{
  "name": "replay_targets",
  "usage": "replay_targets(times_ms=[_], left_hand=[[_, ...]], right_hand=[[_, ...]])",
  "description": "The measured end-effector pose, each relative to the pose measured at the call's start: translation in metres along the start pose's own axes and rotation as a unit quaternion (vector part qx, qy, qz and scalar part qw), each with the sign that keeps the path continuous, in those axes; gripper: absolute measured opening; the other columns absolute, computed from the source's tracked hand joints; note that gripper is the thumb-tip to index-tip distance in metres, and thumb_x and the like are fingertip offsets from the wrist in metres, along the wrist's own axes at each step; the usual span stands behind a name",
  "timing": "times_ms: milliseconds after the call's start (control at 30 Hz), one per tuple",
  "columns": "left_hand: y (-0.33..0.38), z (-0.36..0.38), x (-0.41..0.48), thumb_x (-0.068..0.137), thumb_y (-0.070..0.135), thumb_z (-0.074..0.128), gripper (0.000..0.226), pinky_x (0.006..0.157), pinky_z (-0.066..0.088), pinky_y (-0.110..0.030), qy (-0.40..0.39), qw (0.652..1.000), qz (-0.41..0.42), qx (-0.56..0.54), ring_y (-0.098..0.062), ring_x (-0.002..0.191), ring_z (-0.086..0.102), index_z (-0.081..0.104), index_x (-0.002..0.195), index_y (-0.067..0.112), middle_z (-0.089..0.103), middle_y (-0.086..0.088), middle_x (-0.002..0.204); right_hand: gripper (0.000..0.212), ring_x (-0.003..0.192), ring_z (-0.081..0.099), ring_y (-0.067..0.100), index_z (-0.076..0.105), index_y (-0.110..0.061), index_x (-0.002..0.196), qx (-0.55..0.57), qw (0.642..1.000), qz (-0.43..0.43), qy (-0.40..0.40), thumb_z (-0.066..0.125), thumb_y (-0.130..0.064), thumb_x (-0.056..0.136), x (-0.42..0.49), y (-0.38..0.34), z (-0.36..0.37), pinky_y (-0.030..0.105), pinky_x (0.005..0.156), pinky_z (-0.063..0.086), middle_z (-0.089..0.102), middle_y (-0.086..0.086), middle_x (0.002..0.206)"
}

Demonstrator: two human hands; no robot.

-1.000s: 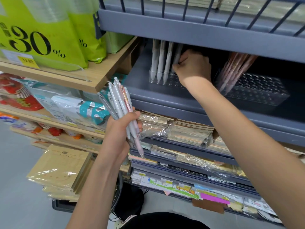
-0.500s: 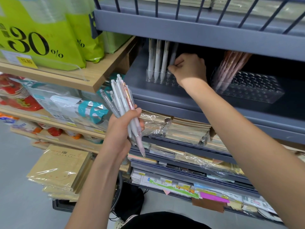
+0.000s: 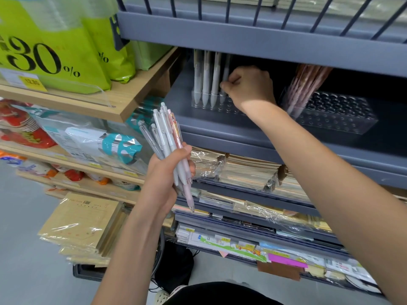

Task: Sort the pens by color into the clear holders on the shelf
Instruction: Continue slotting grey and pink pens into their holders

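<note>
My left hand (image 3: 169, 172) grips a bundle of pens (image 3: 167, 139), mostly pale grey-white with one pink, tips pointing down. On the grey shelf (image 3: 220, 128) stands a clear holder (image 3: 218, 104) with several white pens (image 3: 206, 78) upright in its left holes. My right hand (image 3: 248, 86) is curled at this holder and pinches the rightmost grey-white pen (image 3: 225, 71). Further right is a second clear holder (image 3: 334, 113) with several pink pens (image 3: 306, 84) leaning at its left end.
The upper shelf's grey rail (image 3: 242, 38) hangs low over the pens. Below are tiers of wrapped notebooks (image 3: 248, 170). To the left, a wooden shelf (image 3: 132, 100) carries green packs (image 3: 66, 51) and packaged goods.
My right hand has shifted slightly lower and left at the white-pen holder, fingers still on the rightmost pen. The left hand keeps its bundle almost still.
</note>
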State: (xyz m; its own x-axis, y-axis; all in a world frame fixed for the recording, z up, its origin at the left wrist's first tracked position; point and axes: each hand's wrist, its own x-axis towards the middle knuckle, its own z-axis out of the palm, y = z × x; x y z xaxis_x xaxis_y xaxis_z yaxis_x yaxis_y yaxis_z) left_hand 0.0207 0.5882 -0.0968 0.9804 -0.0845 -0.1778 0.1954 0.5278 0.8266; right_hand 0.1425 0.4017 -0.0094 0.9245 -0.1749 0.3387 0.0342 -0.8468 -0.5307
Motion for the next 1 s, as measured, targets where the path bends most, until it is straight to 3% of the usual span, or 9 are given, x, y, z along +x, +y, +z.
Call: replay_targets(times_ms=[167, 267, 367, 467, 667, 867, 1000], left_hand=[[-0.001, -0.001, -0.001, 0.078, 0.014, 0.074, 0.041, 0.053, 0.051, -0.026, -0.032, 0.999, -0.004, -0.001, -0.016, 0.055, 0.055, 0.053, 0.112, 0.003, 0.056, -0.002, 0.070], [-0.003, -0.002, -0.002, 0.078, 0.012, 0.073, 0.034, 0.051, 0.049, -0.026, -0.061, 0.998, 0.000, 0.027, -0.017, 0.054, 0.054, 0.055, 0.107, 0.007, 0.054, -0.002, 0.068], [-0.006, 0.002, -0.002, 0.077, 0.009, 0.073, 0.035, 0.049, 0.047, -0.026, -0.086, 0.995, -0.007, 0.043, -0.018, 0.051, 0.052, 0.056, 0.106, 0.005, 0.053, -0.006, 0.067], [-0.010, 0.011, -0.002, 0.076, 0.007, 0.073, 0.035, 0.046, 0.045, -0.026, -0.117, 0.991, -0.024, 0.059, -0.017, 0.049, 0.052, 0.056, 0.105, 0.000, 0.053, -0.005, 0.063], [-0.023, 0.036, 0.000, 0.073, 0.008, 0.076, 0.032, 0.045, 0.049, -0.025, -0.157, 0.981, -0.055, 0.103, -0.016, 0.048, 0.055, 0.059, 0.099, 0.003, 0.058, -0.004, 0.061], [-0.041, 0.064, 0.001, 0.077, 0.017, 0.078, 0.032, 0.046, 0.048, -0.026, -0.170, 0.978, -0.066, 0.105, -0.018, 0.051, 0.054, 0.061, 0.102, 0.007, 0.056, -0.005, 0.065], [-0.049, 0.082, 0.004, 0.075, 0.015, 0.077, 0.036, 0.047, 0.048, -0.025, -0.163, 0.975, -0.056, 0.141, -0.016, 0.051, 0.057, 0.059, 0.105, 0.006, 0.057, -0.003, 0.060]], right_hand=[[0.023, 0.102, 0.065, 0.019, 0.072, -0.020, 0.099, 0.034, 0.999, 0.012, 0.005, 0.066, -0.038, 0.087, 0.000, 0.005, -0.004, 0.026, 0.093, 0.048, 0.074, -0.003, 0.101], [0.012, 0.078, 0.067, 0.008, 0.071, -0.024, 0.085, 0.130, 0.990, -0.010, 0.047, 0.066, -0.035, 0.085, -0.018, 0.004, -0.013, 0.020, 0.074, 0.049, 0.069, -0.014, 0.076], [0.013, 0.046, 0.054, 0.000, 0.070, -0.027, 0.074, 0.234, 0.964, -0.029, -0.122, 0.069, -0.036, 0.083, -0.051, 0.001, -0.019, 0.019, 0.049, 0.044, 0.070, -0.012, 0.065], [0.008, 0.053, 0.057, 0.003, 0.075, -0.029, 0.085, 0.272, 0.931, -0.057, -0.238, 0.071, -0.036, 0.085, -0.073, 0.005, -0.025, 0.021, 0.046, 0.045, 0.072, -0.009, 0.074], [0.024, 0.052, 0.057, 0.011, 0.071, -0.018, 0.086, 0.318, 0.924, -0.020, -0.212, 0.081, -0.038, 0.076, -0.087, 0.028, -0.038, 0.027, 0.045, 0.047, 0.071, 0.000, 0.077], [0.000, 0.059, 0.057, 0.012, 0.075, -0.010, 0.083, 0.367, 0.912, 0.033, -0.179, 0.075, -0.011, 0.083, -0.091, 0.062, -0.057, 0.028, 0.054, 0.053, 0.069, 0.005, 0.077], [0.008, 0.061, 0.059, 0.012, 0.074, -0.014, 0.092, 0.375, 0.910, 0.066, -0.168, 0.075, -0.017, 0.085, -0.095, 0.081, -0.067, 0.029, 0.058, 0.055, 0.068, 0.006, 0.084]])
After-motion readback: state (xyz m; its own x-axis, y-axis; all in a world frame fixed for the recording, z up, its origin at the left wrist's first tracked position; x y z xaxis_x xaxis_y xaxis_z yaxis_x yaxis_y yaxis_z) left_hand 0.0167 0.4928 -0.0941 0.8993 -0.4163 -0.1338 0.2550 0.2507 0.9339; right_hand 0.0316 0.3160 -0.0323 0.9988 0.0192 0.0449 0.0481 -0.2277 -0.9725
